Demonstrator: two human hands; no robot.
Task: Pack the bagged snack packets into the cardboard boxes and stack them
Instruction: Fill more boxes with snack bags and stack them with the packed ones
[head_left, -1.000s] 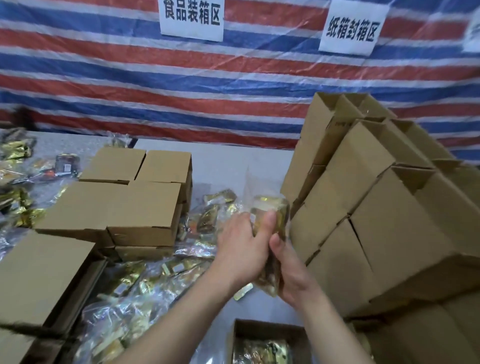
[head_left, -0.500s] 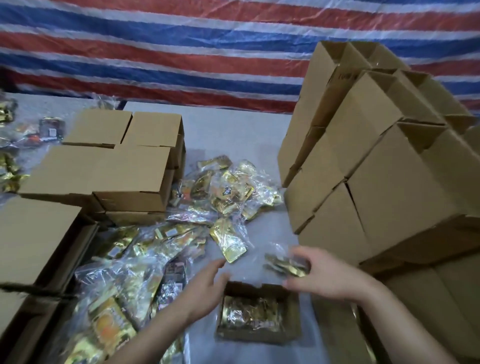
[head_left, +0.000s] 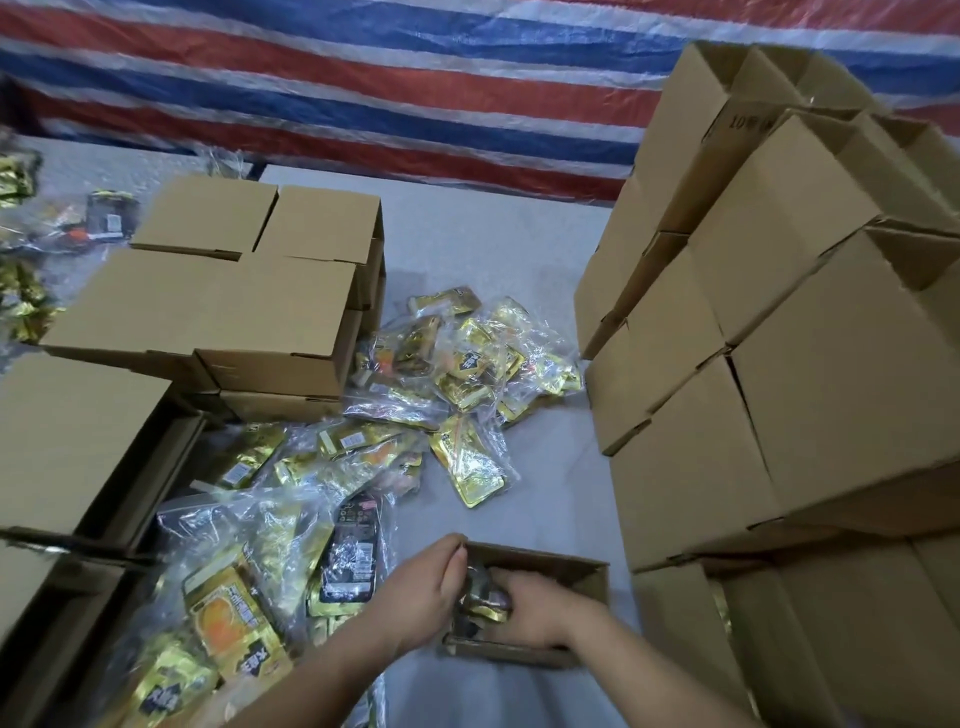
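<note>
In the open box, both hands' grip apparently on a packet, stacked cartons right.

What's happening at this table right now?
A person is packing snack packets into a small open cardboard box at the near edge. Both hands are in it: the right hand presses a gold packet down, the left hand is at the box's left rim. Loose bagged packets lie beyond, closed boxes stacked left, open ones right.

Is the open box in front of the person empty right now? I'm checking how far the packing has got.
No: both hands, left hand and right hand, reach into the open box, where a gold packet lies between them.
</note>
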